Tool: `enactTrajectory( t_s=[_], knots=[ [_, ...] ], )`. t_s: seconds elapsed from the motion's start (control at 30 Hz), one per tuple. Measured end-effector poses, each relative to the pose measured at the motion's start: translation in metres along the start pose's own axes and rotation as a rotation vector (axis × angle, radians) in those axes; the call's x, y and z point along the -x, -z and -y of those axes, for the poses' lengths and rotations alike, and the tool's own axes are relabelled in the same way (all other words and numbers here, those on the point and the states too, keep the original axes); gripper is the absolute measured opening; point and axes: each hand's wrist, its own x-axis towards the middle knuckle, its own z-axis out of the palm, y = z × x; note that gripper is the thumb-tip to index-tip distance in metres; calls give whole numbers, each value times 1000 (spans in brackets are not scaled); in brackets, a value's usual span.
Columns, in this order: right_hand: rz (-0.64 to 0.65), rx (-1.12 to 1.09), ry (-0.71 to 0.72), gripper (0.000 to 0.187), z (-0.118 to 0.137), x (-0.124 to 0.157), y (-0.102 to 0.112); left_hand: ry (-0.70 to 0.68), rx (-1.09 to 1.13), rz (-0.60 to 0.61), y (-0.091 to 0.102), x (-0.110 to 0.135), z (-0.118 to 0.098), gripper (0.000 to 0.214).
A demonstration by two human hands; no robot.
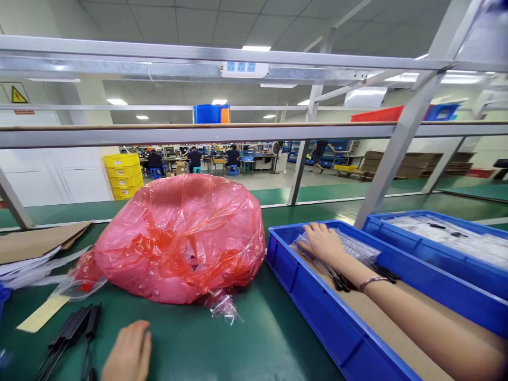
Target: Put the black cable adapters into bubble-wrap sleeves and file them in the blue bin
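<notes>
My right hand (323,243) reaches into a long blue bin (301,288) on the right. Its fingers are stretched out over clear plastic bags (355,247), touching them. Black cabled pieces (342,281) lie under and beside my wrist, partly hidden by it. At the bottom left, my left hand (129,352) is low over the green tabletop (238,352), its fingers loosely curled together and nothing visible in them. Left of it lie black rectangular devices with cables (73,330). Their lower ends run out of view.
A large red plastic bag (182,238) bulges mid-table. Brown cardboard (39,241), white sheets and a yellow strip (43,313) lie at left. A second blue bin (440,254) with bagged pieces stands at far right. Metal posts (400,143) rise behind the bins; several people sit farther back.
</notes>
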Motion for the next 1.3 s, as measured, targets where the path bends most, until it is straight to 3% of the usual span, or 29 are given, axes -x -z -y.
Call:
enactTrajectory(
  t_s=[0.07,0.13,0.23,0.33,0.43,0.5,0.6,0.73,0.87,0.97,1.07,1.13,1.3],
  knots=[
    [-117,-43,-26,33,8,-16,39,131,-277,16,29,-14,41,36],
    [-242,-105,-35,33,22,-30,84,214,-478,77,48,-21,60,40],
    [-441,-211,-46,36,53,-42,154,285,-624,187,57,-24,61,38],
    [-728,-410,40,32,93,-36,212,334,-666,216,55,-24,54,33],
    [-872,-478,229,36,134,-16,249,387,-682,192,57,-27,54,33],
    [-890,-563,352,37,158,1,257,427,-682,180,59,-32,57,35],
    [-765,-778,544,39,190,28,243,472,-654,206,63,-42,63,32],
    [-375,-897,666,40,227,69,183,505,-564,277,67,-48,53,24],
    [212,-1073,593,44,253,110,115,440,-316,379,69,-43,0,13],
    [513,-1353,479,43,266,130,79,364,232,433,64,-43,-59,15],
    [643,-1566,402,50,273,139,55,343,700,414,46,-52,-108,19],
    [716,-1623,365,61,273,140,44,370,897,386,27,-60,-128,23],
    [954,-1911,196,58,262,139,32,499,1274,342,-13,-70,-143,36]
  ],
)
